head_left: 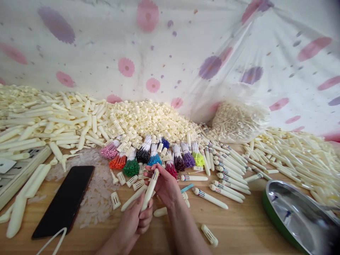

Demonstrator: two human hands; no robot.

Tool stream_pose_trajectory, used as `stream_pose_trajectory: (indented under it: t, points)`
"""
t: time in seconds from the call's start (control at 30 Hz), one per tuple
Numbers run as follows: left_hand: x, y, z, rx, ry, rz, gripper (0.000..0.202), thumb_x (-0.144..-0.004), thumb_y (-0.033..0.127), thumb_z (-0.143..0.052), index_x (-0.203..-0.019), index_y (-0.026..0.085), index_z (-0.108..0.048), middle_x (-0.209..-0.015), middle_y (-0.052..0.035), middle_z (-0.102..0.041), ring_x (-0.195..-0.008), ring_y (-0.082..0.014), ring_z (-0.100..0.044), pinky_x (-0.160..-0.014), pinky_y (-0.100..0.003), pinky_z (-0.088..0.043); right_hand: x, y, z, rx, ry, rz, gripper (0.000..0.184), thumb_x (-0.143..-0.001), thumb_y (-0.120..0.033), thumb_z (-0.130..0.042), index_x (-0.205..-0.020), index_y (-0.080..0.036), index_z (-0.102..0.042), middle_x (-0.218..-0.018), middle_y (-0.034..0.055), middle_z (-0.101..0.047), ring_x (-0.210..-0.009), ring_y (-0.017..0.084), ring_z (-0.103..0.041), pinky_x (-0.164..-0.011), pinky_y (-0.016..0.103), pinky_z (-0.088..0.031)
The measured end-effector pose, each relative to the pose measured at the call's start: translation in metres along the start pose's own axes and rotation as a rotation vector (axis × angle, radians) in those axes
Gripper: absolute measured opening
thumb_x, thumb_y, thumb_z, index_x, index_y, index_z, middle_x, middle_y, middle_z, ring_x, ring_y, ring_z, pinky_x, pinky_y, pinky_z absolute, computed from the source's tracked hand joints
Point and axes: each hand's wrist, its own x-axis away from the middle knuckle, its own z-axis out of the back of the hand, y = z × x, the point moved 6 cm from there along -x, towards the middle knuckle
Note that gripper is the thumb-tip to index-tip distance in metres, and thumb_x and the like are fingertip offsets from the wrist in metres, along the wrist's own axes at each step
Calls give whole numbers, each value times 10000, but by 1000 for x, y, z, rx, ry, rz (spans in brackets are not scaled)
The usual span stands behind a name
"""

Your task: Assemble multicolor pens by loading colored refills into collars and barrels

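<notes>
With the left hand (139, 216) closed around it while the right hand (167, 187) wraps its slotted end, keep the cylindrical cream plastic pen (149, 191) straight.

Pen (149, 191) in the left hand (135, 216), phone (65, 202) to the left on the bench (233, 232), refill bundles (131, 166) behind the right hand (168, 186), sleeves (154, 118) heaped behind those, pan (305, 223) at right.

Free tabletop (233, 228) left of green pan (275, 221), heaped parts (151, 118) blocking behind

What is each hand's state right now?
Left hand: closed on a slim cream plastic pen.
Right hand: partly curled at the pen's upper end; grip unclear.
</notes>
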Motion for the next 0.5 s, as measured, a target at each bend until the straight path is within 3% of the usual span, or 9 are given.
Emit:
stream_pose_trajectory:
  t: [0.13, 0.23, 0.33, 0.43, 0.5]
  points:
    - [-1, 1, 7, -112, 122, -122, 404, -738, 525, -640, -630, 150, -537, -416, 111, -324, -347, -20, -160, -357, -133, -86, 0, -2, 2, 46, 24, 40, 248, -703, -384, -715, -715, -164, -602, -861, 26, -676, -739, 158, -643, -621, 258, -501]
    - [-1, 3, 7, -130, 146, -172, 420, -694, 546, -668, -630, 146, -555, -413, 108, -346, -349, -25, -191, -359, -132, -106, -2, -1, -2, 70, 45, 82, 314, -693, -453, -713, -742, -162, -606, -818, 31, -686, -689, 154, -642, -612, 261, -494]
    - [-1, 9, 5, -136, 150, -216, 477, -652, 615, -655, -656, 148, -564, -432, 107, -365, -357, -27, -202, -358, -129, -124, -1, 2, -13, 112, 43, 156, 397, -697, -511, -693, -885, -173, -605, -793, 36, -695, -692, 157, -644, -644, 273, -489]
    - [0, 19, 6, -158, 153, -259, 442, -678, 583, -655, -707, 146, -601, -476, 75, -453, -357, -40, -264, -348, -138, -164, 3, 1, -22, 246, 12, 216, 447, -704, -419, -718, -1057, -204, -546, -818, 30, -692, -694, 153, -637, -625, 263, -469]
    - [5, 29, 6, -202, 164, -303, 358, -691, 494, -696, -798, 156, -644, -561, 30, -553, -402, -77, -403, -364, -159, -273, 9, -12, -20, 397, 1, 310, 424, -744, -370, -687, -1108, -228, -523, -813, 18, -675, -661, 147, -612, -590, 259, -457]
